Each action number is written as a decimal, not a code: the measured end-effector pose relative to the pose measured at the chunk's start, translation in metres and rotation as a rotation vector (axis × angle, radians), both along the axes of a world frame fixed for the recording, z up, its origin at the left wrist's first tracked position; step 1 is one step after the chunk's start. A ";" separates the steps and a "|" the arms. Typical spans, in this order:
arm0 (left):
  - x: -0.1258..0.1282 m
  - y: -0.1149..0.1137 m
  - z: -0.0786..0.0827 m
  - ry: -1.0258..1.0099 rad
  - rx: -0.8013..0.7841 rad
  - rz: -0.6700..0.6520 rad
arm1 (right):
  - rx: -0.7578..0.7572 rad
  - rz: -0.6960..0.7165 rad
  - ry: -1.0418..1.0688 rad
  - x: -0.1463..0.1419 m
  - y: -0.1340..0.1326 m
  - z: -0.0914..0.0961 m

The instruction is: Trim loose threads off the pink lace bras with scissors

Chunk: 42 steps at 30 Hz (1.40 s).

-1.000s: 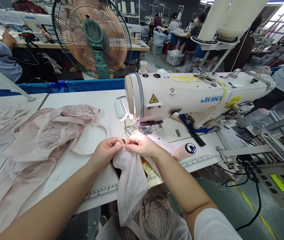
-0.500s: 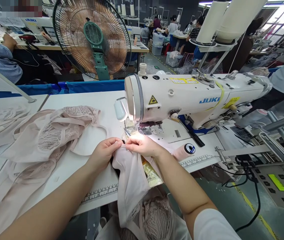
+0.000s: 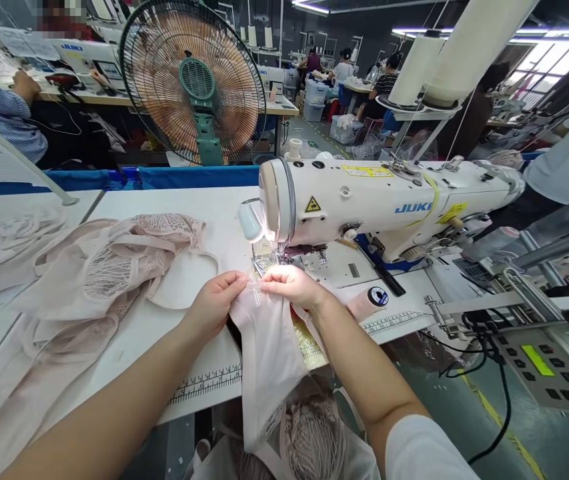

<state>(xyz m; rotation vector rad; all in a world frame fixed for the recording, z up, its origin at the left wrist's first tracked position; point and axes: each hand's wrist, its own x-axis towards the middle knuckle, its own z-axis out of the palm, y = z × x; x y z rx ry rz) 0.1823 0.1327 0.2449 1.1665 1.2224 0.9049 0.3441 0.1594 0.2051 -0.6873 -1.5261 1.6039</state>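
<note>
A pale pink bra hangs over the front edge of the sewing table, its lacy part resting low by my lap. Its top edge is pinched in my left hand, thumb against fingers. Just to the right, my right hand pinches the same edge, with a short stretch of fabric between the two. Both hands are right in front of the needle area of the white sewing machine, whose lamp lights them. A yellowish patterned sheet shows under the fabric by my right wrist.
More pale pink lace garments are heaped on the left of the table. A pink thread spool and a black-handled tool lie right of my hands. Behind stands a large fan; a control box is at right.
My hands hold the fabric edge slightly farther right in the picture, and the edge looks straighter between them. The whole view has shifted a little.
</note>
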 end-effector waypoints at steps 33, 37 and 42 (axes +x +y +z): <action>-0.006 0.004 0.002 0.447 0.311 -0.002 | 0.136 -0.123 -0.116 -0.004 -0.002 0.001; -0.009 0.005 -0.003 0.332 0.241 -0.104 | 0.085 -0.053 -0.080 -0.006 -0.002 -0.001; -0.009 0.005 -0.007 0.243 0.166 -0.120 | 0.039 -0.021 -0.108 -0.003 -0.001 -0.004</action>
